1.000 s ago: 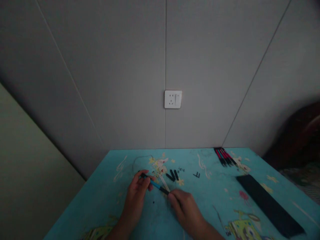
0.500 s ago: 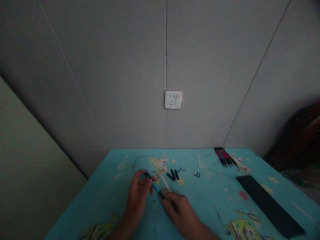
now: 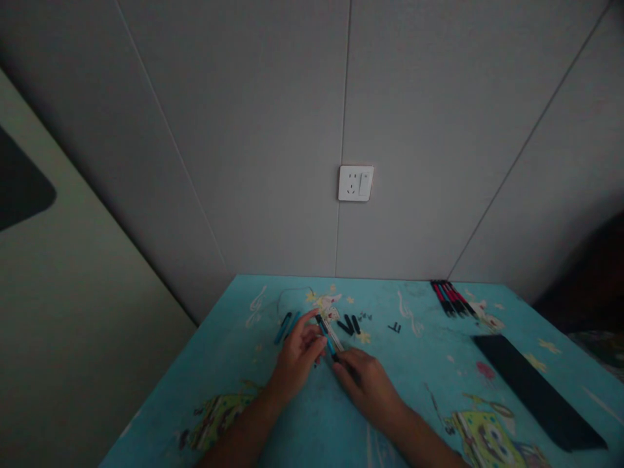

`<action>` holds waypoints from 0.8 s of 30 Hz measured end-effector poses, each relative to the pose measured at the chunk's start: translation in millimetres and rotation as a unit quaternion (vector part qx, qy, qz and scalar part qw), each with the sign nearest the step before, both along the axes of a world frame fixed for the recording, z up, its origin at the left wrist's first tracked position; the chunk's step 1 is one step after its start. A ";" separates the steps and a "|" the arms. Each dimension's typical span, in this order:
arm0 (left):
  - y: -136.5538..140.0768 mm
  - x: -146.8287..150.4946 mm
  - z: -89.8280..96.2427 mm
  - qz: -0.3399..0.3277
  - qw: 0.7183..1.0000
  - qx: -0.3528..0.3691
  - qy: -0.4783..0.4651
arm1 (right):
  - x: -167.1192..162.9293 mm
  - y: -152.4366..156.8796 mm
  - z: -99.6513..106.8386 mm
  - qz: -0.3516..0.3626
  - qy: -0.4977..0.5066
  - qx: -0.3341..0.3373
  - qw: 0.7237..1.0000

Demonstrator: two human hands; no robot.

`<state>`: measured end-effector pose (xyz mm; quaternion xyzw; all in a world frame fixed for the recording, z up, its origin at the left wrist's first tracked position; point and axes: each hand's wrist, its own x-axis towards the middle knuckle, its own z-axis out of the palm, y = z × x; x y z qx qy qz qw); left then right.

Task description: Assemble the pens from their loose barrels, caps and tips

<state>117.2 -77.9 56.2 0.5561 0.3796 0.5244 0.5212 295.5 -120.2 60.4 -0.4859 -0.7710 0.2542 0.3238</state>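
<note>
A blue-and-black pen slants between my two hands above the table. My left hand holds its upper part with thumb and fingers. The black lower end is gripped by my right hand, whose curled fingers partly hide it. Just beyond the pen lie thin clear-white sticks, like refills, partly covered by my right hand. Blue barrel pieces with dark ends rest left of my left hand, partly behind it. Short black tube pieces lie beyond my right hand.
Small black parts lie right of centre. Several red, blue and black pens are lined up near the wall. A long black flat piece lies along the right side of the patterned turquoise table. A socket is on the wall.
The view has shifted, so the table appears farther right and higher. Blue barrel pieces now show left of my left hand. Both hands still hold a pen at a similar slant.
</note>
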 end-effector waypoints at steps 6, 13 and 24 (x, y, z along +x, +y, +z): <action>0.5 -5.2 -1.3 0.072 0.986 0.066 0.137 | 6.7 5.5 1.1 -0.022 -0.003 -0.003 1.000; -4.8 -10.3 -8.2 -0.013 0.893 0.239 0.382 | 74.3 44.3 5.5 -0.262 -0.084 0.004 0.961; -8.3 -8.2 -14.7 -0.043 0.844 0.282 0.454 | 173.3 63.6 -6.6 -0.491 -0.254 -0.049 0.832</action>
